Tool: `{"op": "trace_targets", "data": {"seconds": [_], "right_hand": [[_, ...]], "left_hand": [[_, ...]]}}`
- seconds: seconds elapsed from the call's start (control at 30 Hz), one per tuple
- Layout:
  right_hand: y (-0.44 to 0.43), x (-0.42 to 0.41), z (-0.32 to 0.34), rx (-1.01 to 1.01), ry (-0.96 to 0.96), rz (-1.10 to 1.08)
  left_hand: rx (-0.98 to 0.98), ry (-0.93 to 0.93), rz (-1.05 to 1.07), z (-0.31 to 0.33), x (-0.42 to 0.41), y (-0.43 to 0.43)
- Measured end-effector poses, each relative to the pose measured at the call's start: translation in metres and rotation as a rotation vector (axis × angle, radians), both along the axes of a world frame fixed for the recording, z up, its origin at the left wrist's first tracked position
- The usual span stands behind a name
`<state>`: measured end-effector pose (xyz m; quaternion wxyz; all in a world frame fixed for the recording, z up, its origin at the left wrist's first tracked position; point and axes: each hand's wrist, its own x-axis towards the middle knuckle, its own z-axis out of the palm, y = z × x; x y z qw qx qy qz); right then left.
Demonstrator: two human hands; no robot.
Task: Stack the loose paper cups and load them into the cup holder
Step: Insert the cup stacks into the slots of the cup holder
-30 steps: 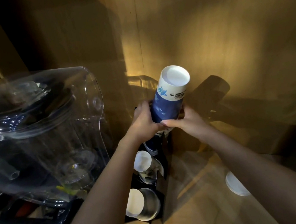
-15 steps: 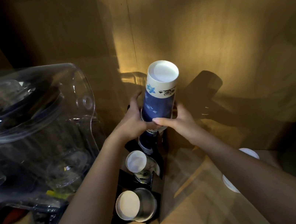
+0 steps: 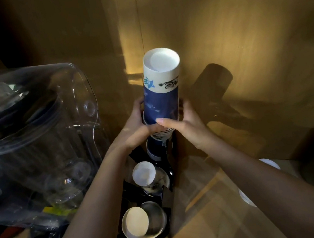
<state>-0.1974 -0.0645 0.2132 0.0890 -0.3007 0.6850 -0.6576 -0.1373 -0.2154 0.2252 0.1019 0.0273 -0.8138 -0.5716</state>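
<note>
A stack of blue-and-white paper cups point(image 3: 160, 89) stands bottom-up and tilted, its lower end in the rear slot of the black cup holder point(image 3: 164, 200). My left hand point(image 3: 139, 127) wraps the stack's lower left side. My right hand point(image 3: 183, 125) grips it from the right, thumb across the front. Two other stacks fill the holder's nearer slots: one in the middle point(image 3: 144, 174) and one at the front point(image 3: 137, 222), both showing white bottoms.
A large clear plastic container point(image 3: 31, 138) on a dark base stands close on the left. A wooden wall rises right behind the holder. A white round cup or lid point(image 3: 247, 199) lies on the wooden counter, partly behind my right forearm.
The cup stack has stayed in both hands over the rear slot and leans slightly more upright. My view has shifted a little, so the container sits further left.
</note>
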Motion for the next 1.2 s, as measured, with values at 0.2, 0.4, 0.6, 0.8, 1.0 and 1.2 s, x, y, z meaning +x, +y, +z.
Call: {"op": "trace_targets", "data": {"seconds": [0.2,0.4,0.6,0.8,1.0,1.2], "right_hand": [[-0.004,0.0,-0.007,-0.101,-0.053,-0.019],[-0.009,-0.004,-0.024,0.153,0.191,-0.075],[-0.007,-0.008,-0.028,0.23,0.233,-0.031],[-0.001,0.0,-0.028,0.232,0.51,-0.125],[0.006,0.002,-0.024,0.353,0.558,-0.136],[0.016,0.001,-0.02,0.445,0.621,-0.135]], "left_hand": [[-0.051,-0.002,0.003,0.009,-0.003,-0.002],[-0.154,-0.168,-0.028,-0.012,0.003,-0.012],[-0.149,-0.107,0.009,-0.022,0.004,-0.013],[-0.256,0.07,0.027,-0.033,0.011,-0.009],[-0.488,0.046,0.111,-0.038,0.015,-0.003],[-0.524,0.078,0.075,-0.025,0.015,0.013]]}}
